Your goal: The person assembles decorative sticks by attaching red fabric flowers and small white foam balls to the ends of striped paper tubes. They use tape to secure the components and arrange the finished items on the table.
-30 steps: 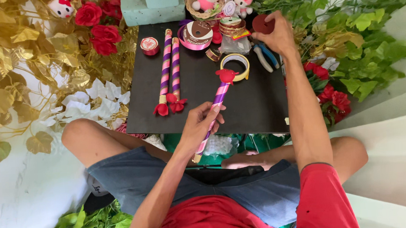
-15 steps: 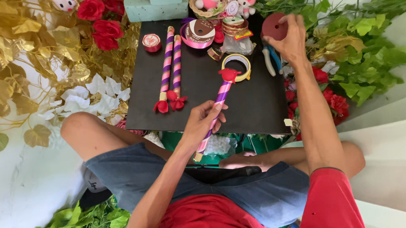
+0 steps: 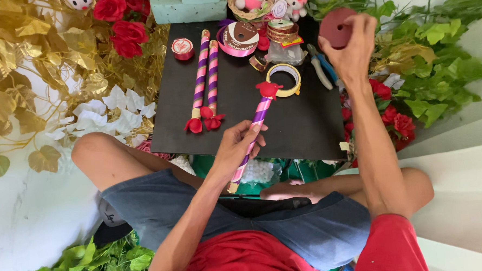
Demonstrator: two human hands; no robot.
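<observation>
The left hand [image 3: 236, 146] is closed around a stick wrapped in pink and purple spiral ribbon [image 3: 253, 130], fingers curled over its lower half so that the small red flower [image 3: 268, 89] at its tip points up over the black board [image 3: 300, 122]. The right hand [image 3: 351, 52] is raised at the far right edge of the board, thumb and fingers pinched on a dark red ribbon spool [image 3: 336, 27] held clear of the surface, near the blue-handled pliers [image 3: 320, 68]. Doing this step well looks to me like a matter of keeping the stick steady: the left grip sits low on the shaft, so the flower end could wobble, and resting that end lightly on the board would help if anything is to be applied near it. The spool is best brought in close to the stick rather than worked from where it now hangs, well apart from it (the loose end of its ribbon does not show, so I cannot tell which way it unwinds). 2 finished sticks [image 3: 205, 77] with red flowers at their near ends lie side by side on the left of the board and offer a pattern for wrap spacing. A yellow tape ring [image 3: 284, 79] lies just beyond the flower, within easy reach, and a wide pink ribbon roll [image 3: 238, 39] sits at the back.
</observation>
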